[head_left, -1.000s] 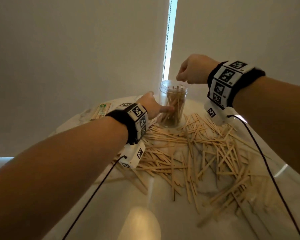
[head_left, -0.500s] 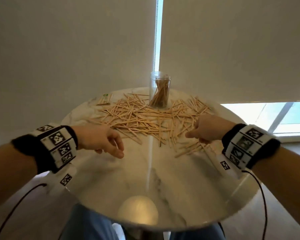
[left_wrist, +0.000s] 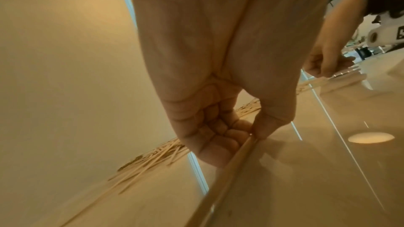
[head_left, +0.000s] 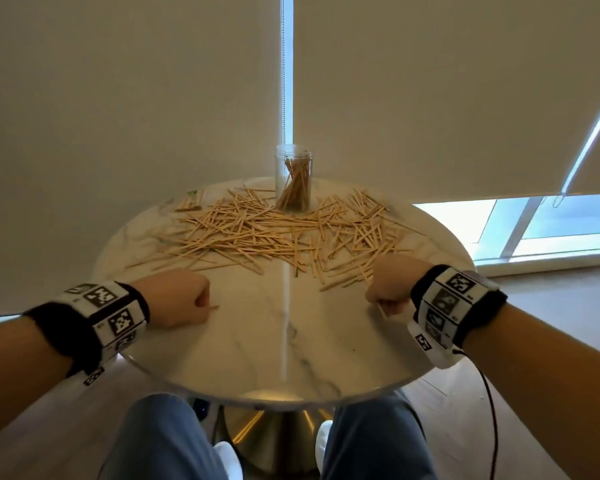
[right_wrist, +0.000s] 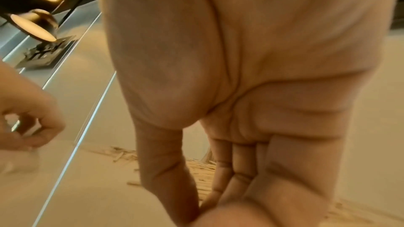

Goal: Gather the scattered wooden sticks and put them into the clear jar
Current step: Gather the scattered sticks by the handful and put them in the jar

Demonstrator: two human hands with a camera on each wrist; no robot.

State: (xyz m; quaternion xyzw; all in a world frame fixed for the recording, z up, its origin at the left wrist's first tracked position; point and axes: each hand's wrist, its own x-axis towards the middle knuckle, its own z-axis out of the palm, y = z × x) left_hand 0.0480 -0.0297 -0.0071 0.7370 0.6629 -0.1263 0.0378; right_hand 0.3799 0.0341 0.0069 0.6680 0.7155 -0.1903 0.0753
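my left hand (head_left: 179,297): curled low over the near left part of the table, thumb and fingers pinching a single stick (left_wrist: 238,151) that lies flat on the marble; its tip pokes out to the right of my fist in the head view.
my right hand (head_left: 394,284): curled too, at the near right edge of the scattered pile; thumb closed against the fingers, and a thin pale sliver (head_left: 381,310) shows just under the knuckles, so it seems to pinch a stick as well, though the wrist view is too blurred to show it.
wooden sticks (head_left: 278,233): a wide loose heap across the far half of the table, crossing each other at all angles, reaching from the left rim to the right rim.
clear jar (head_left: 293,178): upright at the far edge of the table, behind the heap, lid off, partly filled with sticks leaning inside; well apart from both my hands.
table (head_left: 284,341): round, glossy marble top on a brass-coloured base; a lamp's reflection sits on the near part.
small packet (head_left: 191,199): at the far left rim, with a bit of green print, beside the heap.
my legs (head_left: 160,441): in blue trousers under the near rim.
behind: pale roller blinds, a bright window strip at the right.
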